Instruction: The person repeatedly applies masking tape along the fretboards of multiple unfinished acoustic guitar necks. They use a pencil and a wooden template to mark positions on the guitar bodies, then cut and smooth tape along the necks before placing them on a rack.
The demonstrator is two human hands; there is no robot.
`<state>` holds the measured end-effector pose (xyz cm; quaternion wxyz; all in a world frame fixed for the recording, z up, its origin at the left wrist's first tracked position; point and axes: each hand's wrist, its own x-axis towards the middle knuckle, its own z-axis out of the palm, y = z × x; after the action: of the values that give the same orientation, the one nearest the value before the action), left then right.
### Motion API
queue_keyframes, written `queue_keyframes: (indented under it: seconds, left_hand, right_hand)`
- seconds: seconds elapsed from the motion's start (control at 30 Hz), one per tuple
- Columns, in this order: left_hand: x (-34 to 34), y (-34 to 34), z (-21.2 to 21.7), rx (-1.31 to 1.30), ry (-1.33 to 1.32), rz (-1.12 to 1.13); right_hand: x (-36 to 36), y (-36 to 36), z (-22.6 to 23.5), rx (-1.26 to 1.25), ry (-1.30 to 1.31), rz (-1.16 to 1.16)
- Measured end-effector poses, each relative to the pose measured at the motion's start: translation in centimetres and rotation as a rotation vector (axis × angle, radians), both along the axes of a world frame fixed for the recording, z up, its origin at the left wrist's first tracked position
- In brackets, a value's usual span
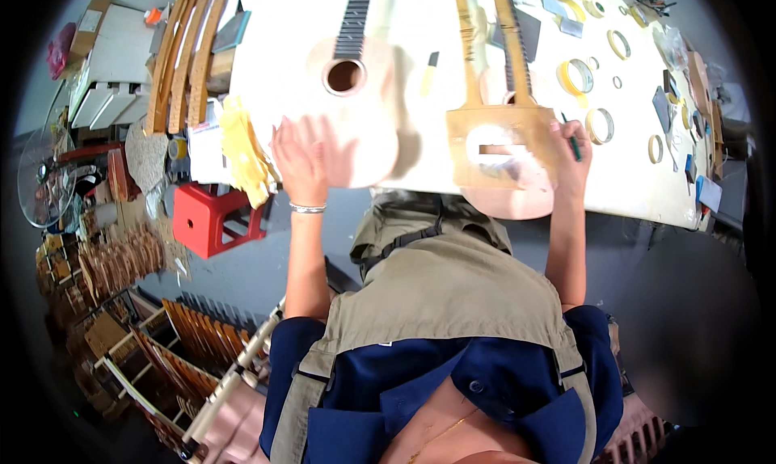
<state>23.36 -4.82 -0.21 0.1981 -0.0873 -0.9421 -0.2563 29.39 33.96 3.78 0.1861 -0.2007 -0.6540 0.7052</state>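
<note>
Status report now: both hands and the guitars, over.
Left hand flat on unfinished guitar body. Right hand holds green pen beside wooden template on second guitar. Tape rolls nearby.

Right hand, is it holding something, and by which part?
The right hand grips a dark green pen around its middle beside the wooden template.

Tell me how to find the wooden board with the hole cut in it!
Start at the big white workbench. Near its front edge, by the person's right hand, a pale guitar body lies under a square wooden template. Unlike the uncovered guitar under the left hand, it shows a slot-shaped cutout.
</note>
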Motion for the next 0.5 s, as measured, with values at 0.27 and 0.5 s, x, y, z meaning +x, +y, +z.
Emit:
queue_keyframes:
  seconds: [0.27, 0.5]
  left_hand:
    - [-0.6, -3.8, -1.8, 0.402, -0.344, -0.398]
    - [-0.1, -4.3, -0.6, 0.229, -0.281, -0.565]
  right_hand:
    - [-9.2, -17.0, -7.6, -0.02, -0.004, -0.057]
    - [-11.1, -21.7, -4.0, 1.114, 0.139, 0.217]
